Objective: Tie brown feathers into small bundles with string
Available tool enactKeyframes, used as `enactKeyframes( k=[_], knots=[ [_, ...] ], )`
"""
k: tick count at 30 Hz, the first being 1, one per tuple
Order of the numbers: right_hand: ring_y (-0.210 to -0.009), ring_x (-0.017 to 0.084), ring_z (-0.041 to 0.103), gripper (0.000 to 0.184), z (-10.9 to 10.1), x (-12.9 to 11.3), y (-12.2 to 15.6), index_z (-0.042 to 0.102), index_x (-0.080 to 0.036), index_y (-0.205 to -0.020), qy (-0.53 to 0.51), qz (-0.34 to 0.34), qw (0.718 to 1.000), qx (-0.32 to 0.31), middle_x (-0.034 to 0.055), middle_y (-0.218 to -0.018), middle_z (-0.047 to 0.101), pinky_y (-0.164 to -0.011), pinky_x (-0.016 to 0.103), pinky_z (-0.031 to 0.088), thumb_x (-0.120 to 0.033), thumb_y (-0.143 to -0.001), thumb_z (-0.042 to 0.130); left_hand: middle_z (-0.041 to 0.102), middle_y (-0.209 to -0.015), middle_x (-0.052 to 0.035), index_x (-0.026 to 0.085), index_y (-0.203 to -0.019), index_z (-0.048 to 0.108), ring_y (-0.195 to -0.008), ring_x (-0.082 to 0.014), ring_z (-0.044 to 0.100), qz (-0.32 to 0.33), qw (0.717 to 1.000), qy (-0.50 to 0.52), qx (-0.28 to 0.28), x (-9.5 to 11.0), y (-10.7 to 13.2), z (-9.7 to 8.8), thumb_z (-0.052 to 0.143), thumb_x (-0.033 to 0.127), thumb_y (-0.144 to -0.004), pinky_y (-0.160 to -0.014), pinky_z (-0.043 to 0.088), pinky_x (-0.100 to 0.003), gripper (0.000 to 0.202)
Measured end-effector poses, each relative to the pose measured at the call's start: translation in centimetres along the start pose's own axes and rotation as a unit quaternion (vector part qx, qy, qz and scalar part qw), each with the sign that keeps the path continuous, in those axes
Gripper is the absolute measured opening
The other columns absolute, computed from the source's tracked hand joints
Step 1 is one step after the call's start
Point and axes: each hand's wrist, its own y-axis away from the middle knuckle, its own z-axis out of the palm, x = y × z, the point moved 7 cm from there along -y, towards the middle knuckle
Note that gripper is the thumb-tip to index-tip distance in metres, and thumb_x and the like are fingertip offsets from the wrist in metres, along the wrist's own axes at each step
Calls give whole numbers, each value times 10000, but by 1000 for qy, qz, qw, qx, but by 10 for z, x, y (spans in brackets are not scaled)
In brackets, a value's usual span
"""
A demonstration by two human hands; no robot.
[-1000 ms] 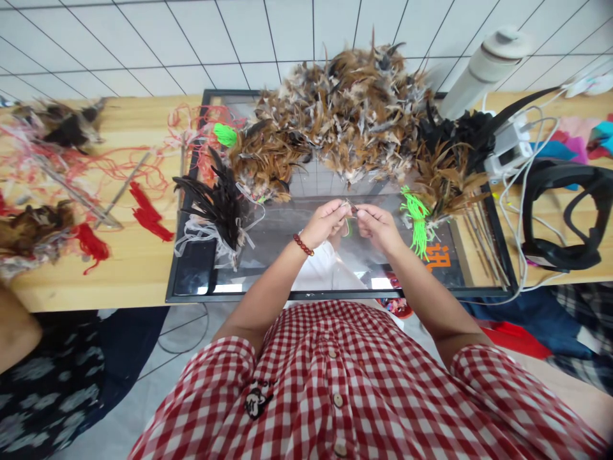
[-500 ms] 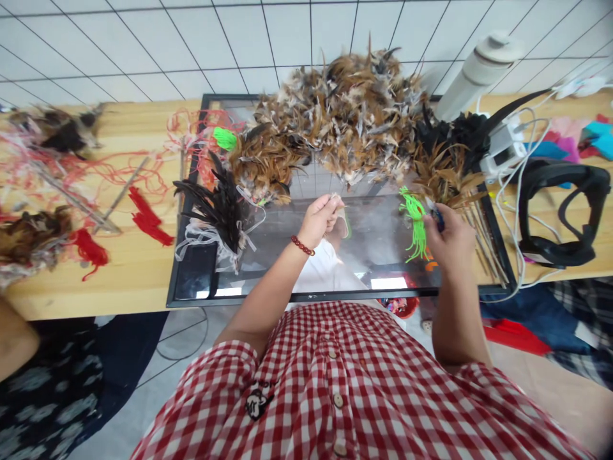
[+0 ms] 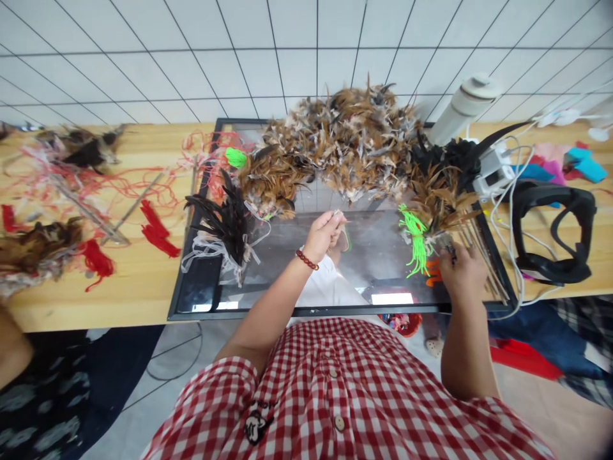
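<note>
My left hand (image 3: 324, 232) is raised over the glass panel (image 3: 282, 268) with its fingers pinched on a small feather bundle (image 3: 338, 218). My right hand (image 3: 460, 271) rests low at the panel's right side, fingers closed around something dark among the thin sticks (image 3: 483, 255), beside the neon green cords (image 3: 416, 237). A large heap of brown feathers (image 3: 345, 140) lies just beyond both hands.
Black feathers tied with white ribbon (image 3: 225, 220) lie on the panel's left. Red thread and tassels (image 3: 153, 220) are scattered on the wooden bench (image 3: 134, 281). A white bottle (image 3: 462, 108), cables and a black headset (image 3: 555, 230) are at right. Another person's arm (image 3: 12, 345) shows at the left edge.
My right hand left the bundle at the centre and moved right and down to the sticks beside the green cords. My left hand stayed, still pinching the bundle.
</note>
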Motion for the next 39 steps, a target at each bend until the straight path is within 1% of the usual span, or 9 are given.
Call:
enactKeyframes(
  k=[4,8,11,17,24,28,33,36,39],
  knots=[
    [-952,318,681,370,-30,-62,0,757,-156,-1088,-184,-40,979,82,184,-1029,728,-889,493,534,-429,-890,606,336,-531,108,163,-812,584,-407,-11,237,6,1000,6,-4,0,0,1,775,515,-786,-392,148,-133,402],
    [-808,190,669,309,-10,-180,3,755,-226,-1074,-422,-151,886,-122,54,-914,748,-795,359,540,-450,-865,712,341,-530,109,160,-818,591,-414,-10,250,15,1000,-2,-20,0,2,5,802,555,-739,-392,159,-129,454],
    [-732,148,631,316,12,-220,2,740,-209,-1049,-502,-119,840,-167,23,-847,732,-734,313,518,-433,-827,746,351,-547,102,158,-818,599,-429,-11,266,25,999,-10,-17,1,3,4,799,562,-740,-398,166,-128,458],
    [-658,124,582,322,38,-218,-1,723,-200,-928,-604,-27,775,-186,-2,-754,696,-628,267,476,-480,-783,783,363,-548,95,162,-829,600,-438,-20,278,31,999,-13,-23,0,2,5,793,556,-747,-408,173,-143,447],
    [-711,140,597,236,20,-222,-11,732,-202,-813,-545,-125,815,-156,17,-770,714,-714,294,489,-431,-867,709,382,-540,100,164,-825,576,-436,-21,285,42,997,-46,-49,-1,3,9,800,651,-676,-406,174,-159,557],
    [-749,154,592,244,14,-228,-17,736,-219,-780,-536,-183,813,-136,25,-781,695,-701,299,481,-449,-860,727,392,-548,100,177,-764,510,-438,-18,301,48,995,-55,-64,-2,4,12,809,696,-633,-408,179,-167,612],
    [-757,164,578,306,22,-231,-18,728,-224,-740,-542,-181,808,-143,33,-778,670,-678,303,482,-516,-830,751,399,-555,97,183,-772,507,-439,-22,297,53,993,-68,-80,-5,2,12,783,718,-657,-412,175,-187,613],
    [-726,139,556,289,37,-227,-18,746,-224,-848,-566,-143,795,-165,8,-794,639,-677,289,473,-504,-795,791,394,-552,94,180,-742,497,-449,-19,296,60,991,-81,-85,-4,2,11,781,741,-642,-422,186,-191,637],
    [-693,115,532,454,52,-226,-18,749,-254,-1115,-605,-120,749,-242,-26,-801,590,-660,273,464,-508,-749,833,385,-554,89,178,-729,494,-461,-22,304,51,988,-94,-110,-5,3,14,767,756,-651,-434,196,-191,644]
  ],
)
